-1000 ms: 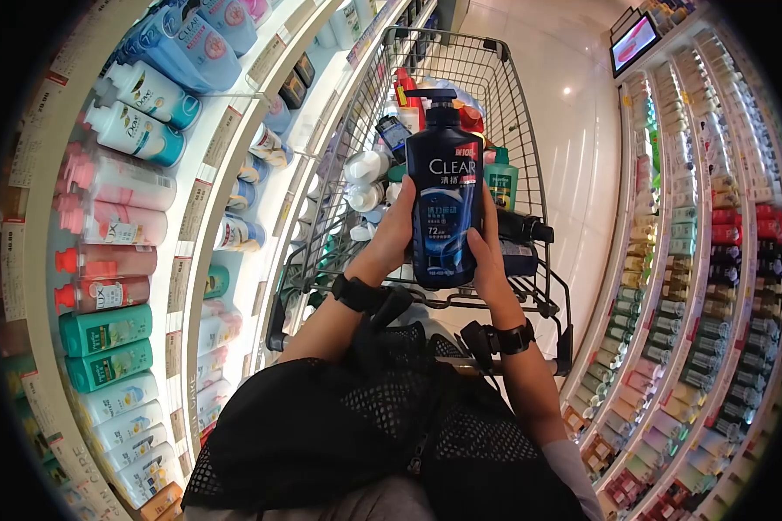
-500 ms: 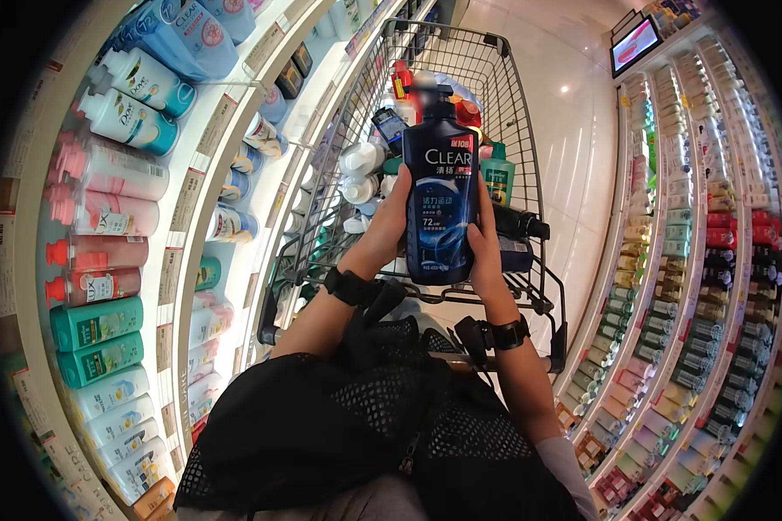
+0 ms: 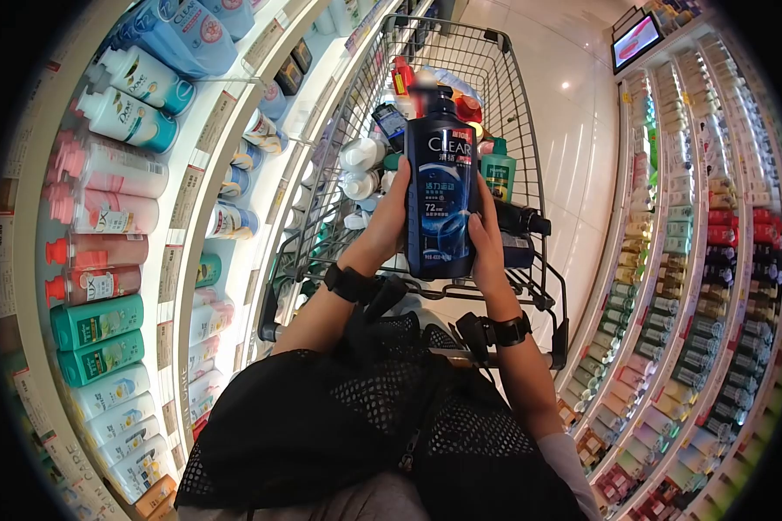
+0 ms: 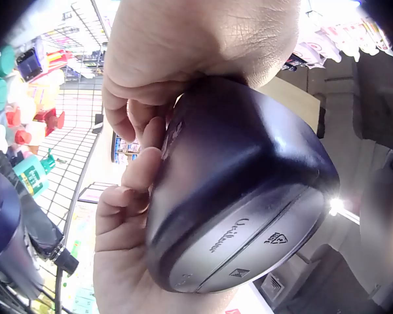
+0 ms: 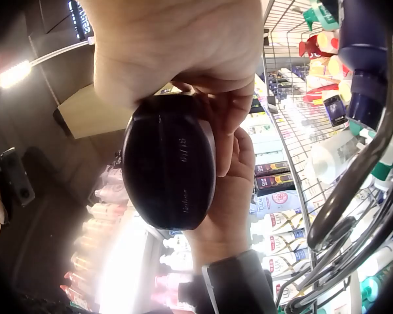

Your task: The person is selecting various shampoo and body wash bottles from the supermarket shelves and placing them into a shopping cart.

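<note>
- Our left grip and right grip both clasp the dark blue shampoo bottle by its lower sides.
- We hold it upright above the shopping cart.

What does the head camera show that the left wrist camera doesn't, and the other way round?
Head only: the front label and pump top of the dark blue plastic bottle, and the black bands on both wrists. Left wrist only: the bottle's moulded underside with embossed marks. Both: the left hand and right hand holding the bottle's lower part in a grip from either side, and the metal wire shopping cart loaded with goods.
</note>
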{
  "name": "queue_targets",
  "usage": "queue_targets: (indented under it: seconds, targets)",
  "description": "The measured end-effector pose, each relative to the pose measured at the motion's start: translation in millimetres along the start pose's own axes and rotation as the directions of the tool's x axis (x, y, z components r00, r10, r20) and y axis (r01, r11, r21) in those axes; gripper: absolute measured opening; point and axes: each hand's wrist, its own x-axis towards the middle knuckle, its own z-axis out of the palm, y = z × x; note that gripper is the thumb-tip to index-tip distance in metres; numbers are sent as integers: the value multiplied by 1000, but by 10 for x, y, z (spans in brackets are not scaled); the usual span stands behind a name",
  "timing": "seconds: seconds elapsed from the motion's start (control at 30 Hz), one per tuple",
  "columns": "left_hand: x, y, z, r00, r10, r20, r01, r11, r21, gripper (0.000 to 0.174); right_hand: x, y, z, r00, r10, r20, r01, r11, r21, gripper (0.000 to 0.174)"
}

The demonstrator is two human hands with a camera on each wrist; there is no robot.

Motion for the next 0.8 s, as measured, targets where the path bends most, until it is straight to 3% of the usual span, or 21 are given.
queue_targets:
  seconds: [0.13,0.2,0.23,0.3,0.33,0.4,0.43,0.5,0.53,0.6,0.67,0.73,0.8]
  targets:
    - [-14,-11,-37,998,-27,53,31,997,-70,57,-3,53,-23,999,38,0,-38,997,67,61]
    - [-29,2,-61,991,-51,126,58,997,-55,54,-5,86,-21,1000,11,29,-19,952,305,58]
    - [-34,7,-48,990,-51,130,59,997,-53,54,-8,72,-25,1000,7,26,-15,952,305,58]
    - [-55,-1,-16,993,-9,120,-8,991,137,55,-37,41,-44,978,193,77,-206,850,486,57]
    - [-21,-24,6,993,-7,121,-10,991,136,55,-21,46,-60,978,192,78,-205,851,484,57]
    - [70,-106,30,918,361,166,-396,865,309,53,25,69,-85,916,400,-39,-400,917,19,58]
    - [72,-145,-4,918,362,165,-396,865,309,53,0,57,-7,948,317,-28,-316,947,52,57]
    - [71,-207,-43,903,402,152,-381,588,714,55,-43,121,-25,944,330,-5,-330,944,18,55]
    - [65,-210,-50,903,399,155,-383,588,712,55,-58,168,-45,939,343,16,-343,939,-17,52]
    - [24,-158,-48,940,338,42,-252,608,753,58,-68,203,-104,938,347,14,-348,937,45,50]
    - [-5,-16,-11,961,277,-17,-185,685,704,48,-83,175,-148,893,428,139,-441,773,455,50]
    - [-41,99,28,987,161,13,-142,828,543,40,-65,167,-143,904,390,177,-421,731,538,51]
    - [-116,89,97,991,135,12,-121,839,531,37,-53,105,-137,920,340,194,-382,672,634,55]
